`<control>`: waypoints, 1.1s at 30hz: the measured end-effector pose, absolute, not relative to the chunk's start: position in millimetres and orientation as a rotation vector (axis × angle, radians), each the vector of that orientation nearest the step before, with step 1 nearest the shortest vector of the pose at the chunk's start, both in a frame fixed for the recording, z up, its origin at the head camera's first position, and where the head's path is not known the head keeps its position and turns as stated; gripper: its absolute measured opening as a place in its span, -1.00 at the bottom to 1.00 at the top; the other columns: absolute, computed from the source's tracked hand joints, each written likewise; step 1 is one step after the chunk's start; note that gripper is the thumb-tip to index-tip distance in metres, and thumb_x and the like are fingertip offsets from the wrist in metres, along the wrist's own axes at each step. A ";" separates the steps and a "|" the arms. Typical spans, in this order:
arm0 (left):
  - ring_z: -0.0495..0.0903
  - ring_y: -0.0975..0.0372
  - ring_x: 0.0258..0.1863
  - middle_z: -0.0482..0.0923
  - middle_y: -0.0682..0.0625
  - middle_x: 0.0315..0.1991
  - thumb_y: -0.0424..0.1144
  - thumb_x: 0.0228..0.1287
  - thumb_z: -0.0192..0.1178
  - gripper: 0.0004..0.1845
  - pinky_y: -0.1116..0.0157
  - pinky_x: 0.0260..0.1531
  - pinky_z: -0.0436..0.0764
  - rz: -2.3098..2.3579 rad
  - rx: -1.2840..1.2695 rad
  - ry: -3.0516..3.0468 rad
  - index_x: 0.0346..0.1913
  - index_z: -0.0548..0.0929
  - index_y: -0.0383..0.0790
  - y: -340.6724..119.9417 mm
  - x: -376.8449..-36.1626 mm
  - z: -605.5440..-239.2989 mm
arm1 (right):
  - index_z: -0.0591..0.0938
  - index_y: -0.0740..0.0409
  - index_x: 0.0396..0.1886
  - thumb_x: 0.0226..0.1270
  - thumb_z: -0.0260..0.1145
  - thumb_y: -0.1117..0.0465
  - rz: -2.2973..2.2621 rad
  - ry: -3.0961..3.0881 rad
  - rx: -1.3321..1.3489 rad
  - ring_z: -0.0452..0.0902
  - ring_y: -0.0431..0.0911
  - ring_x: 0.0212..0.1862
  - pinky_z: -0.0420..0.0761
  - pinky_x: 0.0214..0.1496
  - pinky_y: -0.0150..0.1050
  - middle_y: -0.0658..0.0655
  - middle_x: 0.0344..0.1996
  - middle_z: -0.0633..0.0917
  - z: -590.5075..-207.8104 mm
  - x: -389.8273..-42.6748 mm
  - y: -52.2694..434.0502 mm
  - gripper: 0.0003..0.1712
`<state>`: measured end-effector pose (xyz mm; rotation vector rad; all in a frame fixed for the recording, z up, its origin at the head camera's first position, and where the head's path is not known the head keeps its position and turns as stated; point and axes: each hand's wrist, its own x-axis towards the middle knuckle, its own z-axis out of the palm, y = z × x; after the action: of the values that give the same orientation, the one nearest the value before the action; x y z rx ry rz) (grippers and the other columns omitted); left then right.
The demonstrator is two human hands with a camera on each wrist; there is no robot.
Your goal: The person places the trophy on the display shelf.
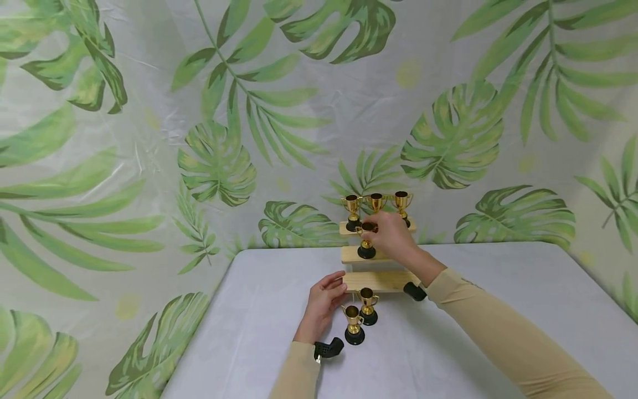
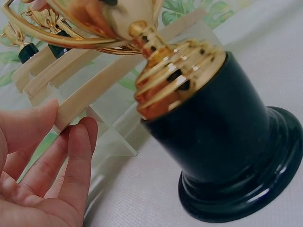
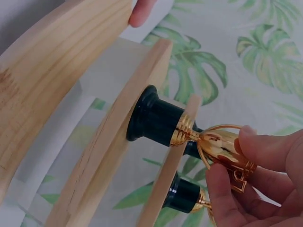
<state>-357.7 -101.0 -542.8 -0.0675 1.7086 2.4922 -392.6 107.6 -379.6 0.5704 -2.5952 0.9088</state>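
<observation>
Two small gold cups with black bases stand upright on the white table, close beside each other, nearest the person. Left hand rests just left of them; fingers relaxed, slightly apart, fingertips at the left end of the lowest wooden step, holding nothing. Right hand reaches over the middle step; thumb and fingers pinch the bowl of a gold cup, whose black base sits on that step. Three more cups stand in a row on the top step, in front of a leaf-print backdrop.
</observation>
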 end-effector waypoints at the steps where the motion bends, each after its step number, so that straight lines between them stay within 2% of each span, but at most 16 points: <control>1: 0.69 0.14 -0.06 0.67 -0.15 0.04 -0.49 0.21 0.37 -0.55 0.24 -0.09 0.68 2.494 -0.066 1.708 0.20 0.66 -0.28 -101.1 -357.6 -542.9 | 0.72 0.24 0.11 0.25 0.51 0.22 0.903 -2.603 0.570 0.41 -0.15 -0.64 0.40 -0.61 -0.25 0.22 -0.18 0.73 -379.7 -393.4 106.9 -0.56; 6: 0.69 0.14 -0.06 0.66 -0.16 0.06 -0.47 0.23 0.36 -0.55 0.23 -0.07 0.67 2.491 -0.040 1.727 0.20 0.65 -0.28 -101.6 -357.2 -543.5 | 0.68 0.24 0.17 0.29 0.49 0.20 0.896 -2.644 0.546 0.32 -0.12 -0.75 0.32 -0.69 -0.28 0.22 -0.22 0.75 -380.9 -397.2 103.7 -0.53; 9: 0.69 0.13 -0.07 0.66 -0.19 0.06 -0.49 0.24 0.35 -0.55 0.23 -0.07 0.68 2.499 -0.029 1.716 0.21 0.63 -0.33 -101.4 -356.0 -544.4 | 0.67 0.24 0.19 0.31 0.48 0.18 0.877 -2.666 0.532 0.36 -0.13 -0.73 0.35 -0.68 -0.27 0.23 -0.10 0.74 -382.9 -398.2 103.3 -0.52; 15: 0.69 0.11 -0.06 0.64 -0.25 0.08 -0.53 0.25 0.31 -0.53 0.22 -0.07 0.69 2.525 -0.012 1.681 0.24 0.58 -0.42 -100.5 -354.2 -545.2 | 0.68 0.21 0.17 0.31 0.47 0.17 0.839 -2.655 0.532 0.46 -0.15 -0.61 0.43 -0.62 -0.25 0.24 -0.10 0.72 -384.7 -397.3 102.4 -0.54; 22: 0.70 0.12 -0.06 0.63 -0.26 0.10 -0.52 0.26 0.31 -0.52 0.22 -0.07 0.68 2.512 0.011 1.688 0.25 0.57 -0.42 -99.2 -354.6 -544.4 | 0.67 0.19 0.20 0.31 0.48 0.19 0.837 -2.653 0.520 0.38 -0.12 -0.70 0.35 -0.68 -0.26 0.22 -0.17 0.75 -384.4 -396.2 104.0 -0.52; 26: 0.70 0.12 -0.07 0.63 -0.25 0.09 -0.53 0.26 0.30 -0.52 0.22 -0.07 0.69 2.520 0.018 1.694 0.26 0.56 -0.43 -99.7 -355.6 -544.9 | 0.66 0.19 0.21 0.31 0.48 0.18 0.820 -2.642 0.542 0.40 -0.13 -0.62 0.38 -0.62 -0.25 0.25 -0.08 0.72 -385.7 -397.4 104.4 -0.50; 33: 0.70 0.10 -0.06 0.65 -0.22 0.05 -0.54 0.24 0.32 -0.54 0.21 -0.07 0.69 2.524 -0.005 1.690 0.22 0.61 -0.39 -99.9 -356.5 -545.1 | 0.67 0.21 0.21 0.30 0.48 0.17 0.808 -2.622 0.563 0.40 -0.13 -0.61 0.39 -0.60 -0.24 0.24 -0.11 0.71 -387.4 -399.1 105.4 -0.50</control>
<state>-356.5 -99.9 -545.1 -0.0047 1.6897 2.5241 -399.1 105.4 -387.4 0.5631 -2.6221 0.8081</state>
